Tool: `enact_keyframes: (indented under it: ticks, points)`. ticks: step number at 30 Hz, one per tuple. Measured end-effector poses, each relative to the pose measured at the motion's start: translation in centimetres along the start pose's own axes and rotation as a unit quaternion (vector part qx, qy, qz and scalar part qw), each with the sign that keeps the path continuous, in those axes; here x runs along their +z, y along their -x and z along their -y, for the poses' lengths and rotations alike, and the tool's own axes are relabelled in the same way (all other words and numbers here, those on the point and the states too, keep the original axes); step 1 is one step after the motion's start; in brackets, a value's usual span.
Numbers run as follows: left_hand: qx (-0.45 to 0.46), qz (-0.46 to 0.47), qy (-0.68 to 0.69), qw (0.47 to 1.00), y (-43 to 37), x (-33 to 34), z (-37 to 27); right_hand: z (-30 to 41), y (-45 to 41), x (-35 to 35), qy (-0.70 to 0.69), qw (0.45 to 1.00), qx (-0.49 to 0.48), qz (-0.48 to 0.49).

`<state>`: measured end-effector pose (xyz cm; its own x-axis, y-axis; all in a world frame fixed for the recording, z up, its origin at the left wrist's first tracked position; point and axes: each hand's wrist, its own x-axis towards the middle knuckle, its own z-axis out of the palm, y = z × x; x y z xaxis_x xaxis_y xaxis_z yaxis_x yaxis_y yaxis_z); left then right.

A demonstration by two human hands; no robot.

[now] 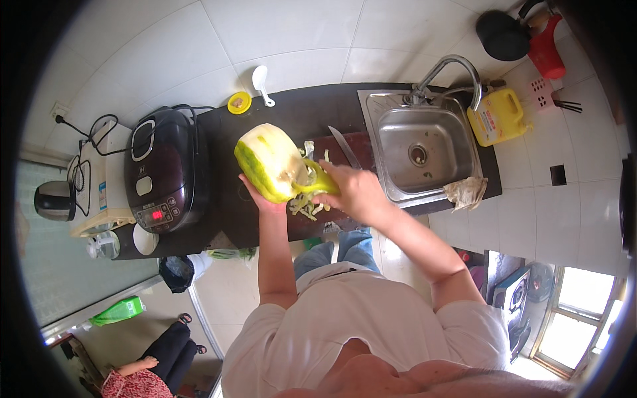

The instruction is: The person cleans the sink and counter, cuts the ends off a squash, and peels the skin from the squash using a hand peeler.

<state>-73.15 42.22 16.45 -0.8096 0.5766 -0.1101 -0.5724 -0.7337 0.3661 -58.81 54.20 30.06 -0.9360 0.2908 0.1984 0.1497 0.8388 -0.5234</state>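
Note:
My left hand [266, 199] supports from below a large, partly peeled gourd or melon [271, 156]. Pale flesh shows on its upper face, while yellow-green rind covers the left side. In my right hand [356, 191] is a yellow-green peeler [316, 184], its head at the near right end of the gourd or melon; the blade is hard to make out. Beneath them, strips of peel [304, 208] lie scattered on a dark red cutting board [362, 144]. A kitchen knife [344, 147] rests on the board, beyond my right hand.
Right of the board is a steel sink [423, 149] with a curved faucet [460, 62], a yellow jug [497, 117] and a cloth [465, 193] on its edge. A rice cooker [161, 171] stands at left. Another person [159, 358] is at lower left, beyond a black-lined bin [176, 273].

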Motion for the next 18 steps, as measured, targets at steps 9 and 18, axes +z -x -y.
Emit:
enact_keyframes:
  ticks: [9,18]
  points:
    - [-0.069,0.088,0.037,0.993,0.7,-0.8,0.4,-1.4,-7.5,0.6,-0.186,0.972,-0.118,0.084]
    - [-0.020,0.022,0.025,0.999,0.0,0.7,-1.4,-3.3,-1.1,3.5,-0.266,0.958,0.025,0.104]
